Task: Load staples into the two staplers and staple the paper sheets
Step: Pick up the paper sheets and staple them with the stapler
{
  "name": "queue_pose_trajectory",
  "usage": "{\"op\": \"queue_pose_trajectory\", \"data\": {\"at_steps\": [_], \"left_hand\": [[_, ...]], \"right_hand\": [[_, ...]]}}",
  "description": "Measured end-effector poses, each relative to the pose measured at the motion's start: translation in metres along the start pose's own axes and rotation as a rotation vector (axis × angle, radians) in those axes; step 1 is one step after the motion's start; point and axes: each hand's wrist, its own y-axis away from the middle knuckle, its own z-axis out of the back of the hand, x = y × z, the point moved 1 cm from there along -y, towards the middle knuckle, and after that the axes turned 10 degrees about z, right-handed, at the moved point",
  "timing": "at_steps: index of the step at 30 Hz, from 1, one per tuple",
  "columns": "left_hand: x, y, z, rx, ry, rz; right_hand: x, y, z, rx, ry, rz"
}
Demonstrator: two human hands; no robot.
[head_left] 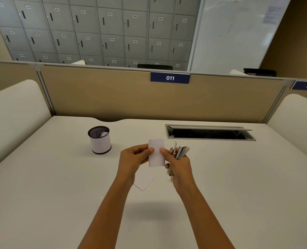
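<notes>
Paper slip [156, 159], pinched by both hands

White, smooth, rectangular; I see left hand [132, 157] and right hand [180, 164] pinching it above the desk [239, 177]. Right hand also grips a silvery metal stapler [181, 151]. Second sheet [144, 182] lies flat beneath; cylindrical mesh cup [99, 140] stands left.

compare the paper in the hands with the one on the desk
The held paper is lifted, pinched by the left hand and right hand; the desk paper lies flat on the desk. The held paper stands roughly upright; the desk paper sits diagonally, a corner toward the person. The held paper shows nearly whole; the left wrist hides part of the desk paper. Both are small and white.
</notes>
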Motion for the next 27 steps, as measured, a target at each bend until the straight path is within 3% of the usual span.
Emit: {"op": "queue_pose_trajectory", "data": {"at_steps": [27], "left_hand": [[-0.004,0.0041,-0.0035,-0.038,-0.037,-0.056]], "right_hand": [[0.0008,0.0037,-0.0023,-0.05,-0.107,0.004]]}}
